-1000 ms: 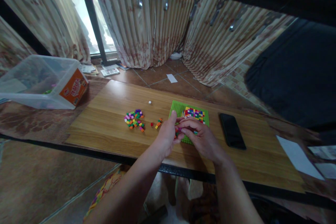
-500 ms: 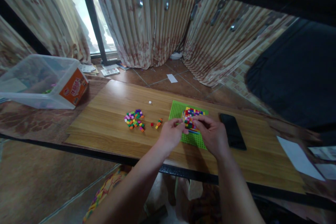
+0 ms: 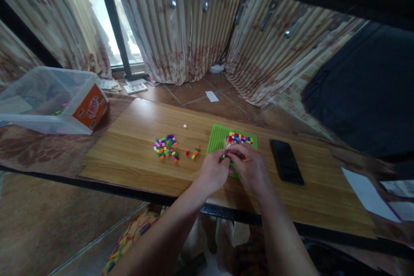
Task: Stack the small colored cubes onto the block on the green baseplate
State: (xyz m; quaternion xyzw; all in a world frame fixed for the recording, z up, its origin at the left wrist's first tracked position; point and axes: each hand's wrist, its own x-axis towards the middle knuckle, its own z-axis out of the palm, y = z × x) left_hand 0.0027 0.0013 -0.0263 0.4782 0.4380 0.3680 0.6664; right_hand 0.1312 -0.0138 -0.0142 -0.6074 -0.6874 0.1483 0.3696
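Note:
A green studded baseplate lies on the wooden board, bearing a block of multicoloured toy bricks. Over the near left part of that block, my left hand and my right hand meet, fingertips pinched close together. A small pinkish bit shows between the fingers, too small to name. The hands cover the front of the brick block and part of the plate. To the left lie a short row of orange, green and yellow bricks and a single red brick.
A pile of loose coloured bricks lies farther left, with one white brick behind it. Right of the plate rests a black phone. A clear plastic bin stands at far left, white paper at far right.
My right hand has moved left, its fingertips now meeting those of my left hand. My left hand has shifted slightly right. More of the block's right side is hidden or uncovered differently.

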